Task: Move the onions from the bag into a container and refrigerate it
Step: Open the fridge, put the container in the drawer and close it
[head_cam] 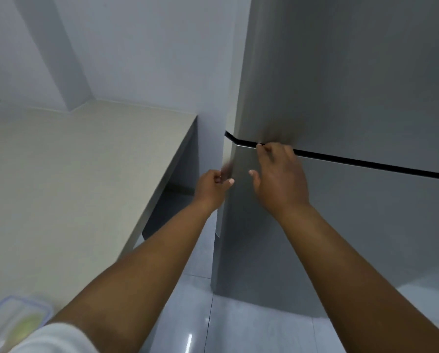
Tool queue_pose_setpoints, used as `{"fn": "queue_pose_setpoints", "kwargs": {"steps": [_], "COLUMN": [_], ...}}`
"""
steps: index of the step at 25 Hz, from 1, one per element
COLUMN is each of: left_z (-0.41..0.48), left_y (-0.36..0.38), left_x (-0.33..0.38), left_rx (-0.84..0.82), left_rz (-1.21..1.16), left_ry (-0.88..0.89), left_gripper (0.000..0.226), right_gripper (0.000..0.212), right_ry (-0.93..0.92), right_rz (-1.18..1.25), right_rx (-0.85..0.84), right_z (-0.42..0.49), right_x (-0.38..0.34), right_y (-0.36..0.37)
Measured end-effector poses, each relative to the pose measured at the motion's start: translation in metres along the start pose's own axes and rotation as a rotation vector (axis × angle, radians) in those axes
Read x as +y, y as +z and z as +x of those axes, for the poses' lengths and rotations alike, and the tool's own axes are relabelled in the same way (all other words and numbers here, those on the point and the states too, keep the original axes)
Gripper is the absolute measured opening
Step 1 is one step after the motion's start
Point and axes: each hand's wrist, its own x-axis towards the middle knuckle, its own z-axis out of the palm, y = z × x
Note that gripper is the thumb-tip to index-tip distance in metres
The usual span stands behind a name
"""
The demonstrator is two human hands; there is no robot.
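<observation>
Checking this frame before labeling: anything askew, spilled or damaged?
Nothing stands out. The fridge doors look shut, with an even dark gap between them; the right hand has fingertips at that gap, the left hand is at the door's edge. The container sits flat on the counter, blurred at the frame's corner.

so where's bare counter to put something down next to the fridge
Most of the counter is bare, from the back wall to its right edge by the fridge. Only the near left corner is taken, by a lidded container. Both hands are at the fridge doors.
</observation>
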Motion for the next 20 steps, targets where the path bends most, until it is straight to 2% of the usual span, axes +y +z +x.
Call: {"fn": "queue_pose_setpoints", "kwargs": {"steps": [2, 5, 8, 12, 17, 20], "left_z": [0.007, 0.010, 0.004, -0.026, -0.108, -0.170], "left_y": [0.000, -0.007, -0.009, -0.015, -0.021, -0.020], "left_x": [-0.004, -0.006, -0.002, -0.010, -0.033, -0.051], "left_rx": [-0.056, -0.163, -0.143, -0.168, -0.126, -0.167], "left_rz": [-0.037, -0.060, 0.020, 0.004, -0.060, -0.155], "left_ry": [-0.001, -0.002, 0.018, 0.019, 0.112, 0.161], "left_gripper": [0.043, 0.042, 0.040, 0.034, 0.025, 0.020], "right_gripper": [0.056, 0.050, 0.041, 0.031, 0.047, 0.060], "right_ry": [0.011, 0.030, 0.057, 0.104, 0.203, 0.297], "right_rz": [-0.039, -0.071, -0.097, -0.061, 0.011, 0.016], "right_rx": [-0.032, -0.055, -0.072, -0.052, 0.088, 0.118], "right_z": [-0.001, 0.003, 0.002, -0.015, -0.079, -0.125], "right_x": [-0.002, -0.006, -0.011, -0.021, -0.045, -0.060], "right_y": [0.003, 0.000, -0.006, -0.019, -0.043, -0.065]}}
